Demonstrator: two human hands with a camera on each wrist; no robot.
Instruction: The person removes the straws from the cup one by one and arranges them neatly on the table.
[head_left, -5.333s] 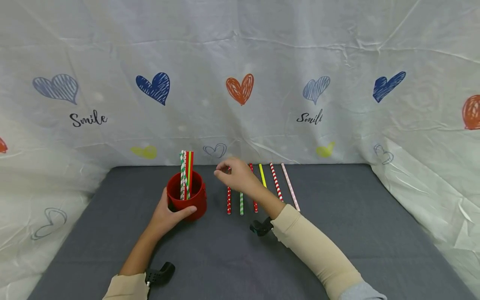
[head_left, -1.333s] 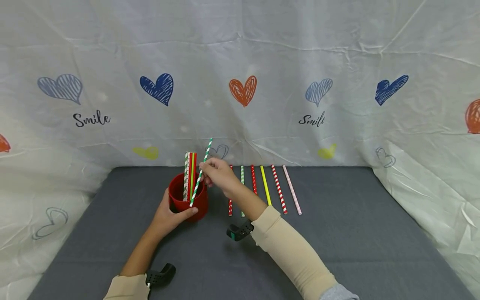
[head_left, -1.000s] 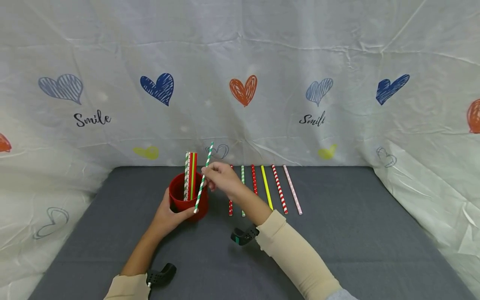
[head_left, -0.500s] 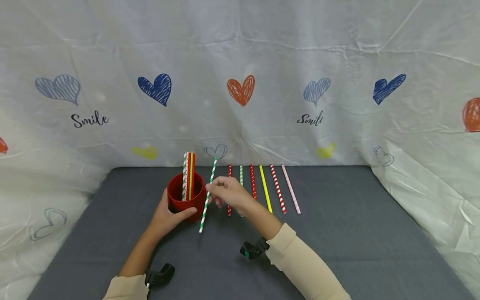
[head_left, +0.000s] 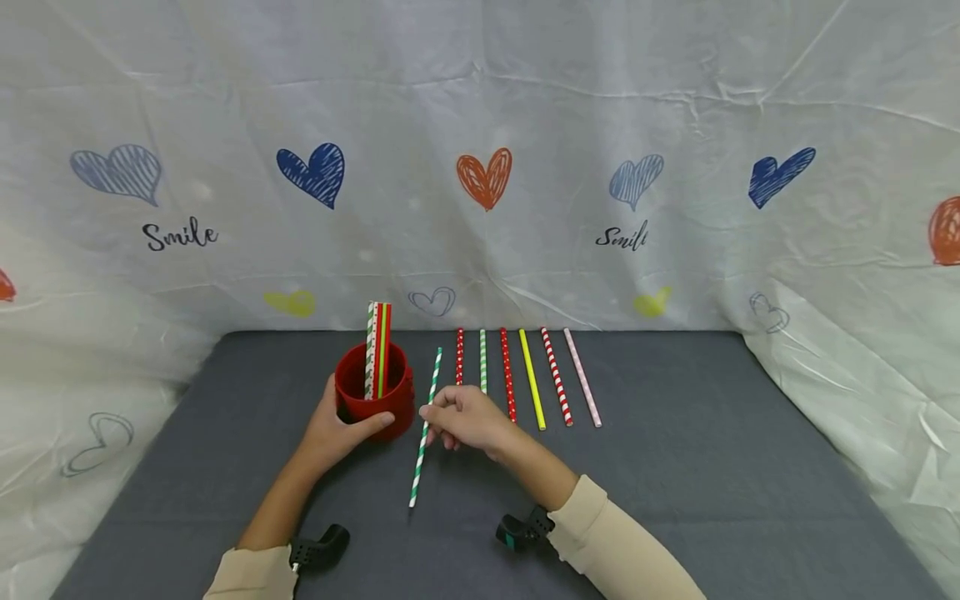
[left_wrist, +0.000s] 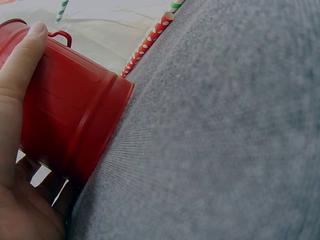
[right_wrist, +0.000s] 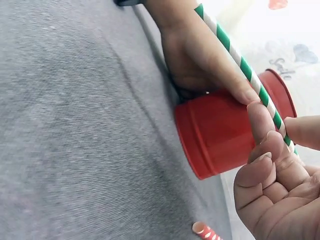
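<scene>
My left hand (head_left: 335, 435) grips the side of a red metal bucket (head_left: 396, 414), thumb along its near wall. The bucket stands upright on the grey cloth, and several paper straws (head_left: 377, 354) lean inside it. Between right thumb and fingers I pinch a green-and-white striped straw (right_wrist: 243, 66), just right of the bucket. My right hand (head_left: 468, 421) holds it tilted near its middle, its lower end towards me. In the left wrist view the bucket (left_wrist: 65, 105) shows a small loop handle (left_wrist: 62, 36).
Right of the bucket lies a row of straws: red dotted (head_left: 460, 354), light green striped (head_left: 483, 358), another red dotted (head_left: 507, 375), yellow (head_left: 532, 379), red striped (head_left: 557, 377) and pink (head_left: 582, 379). A white printed curtain (head_left: 540, 108) hangs behind the table (head_left: 675, 433).
My right hand has taken the green-and-white striped straw from over the bucket rightwards and down towards me. The left hand stays on the bucket.
</scene>
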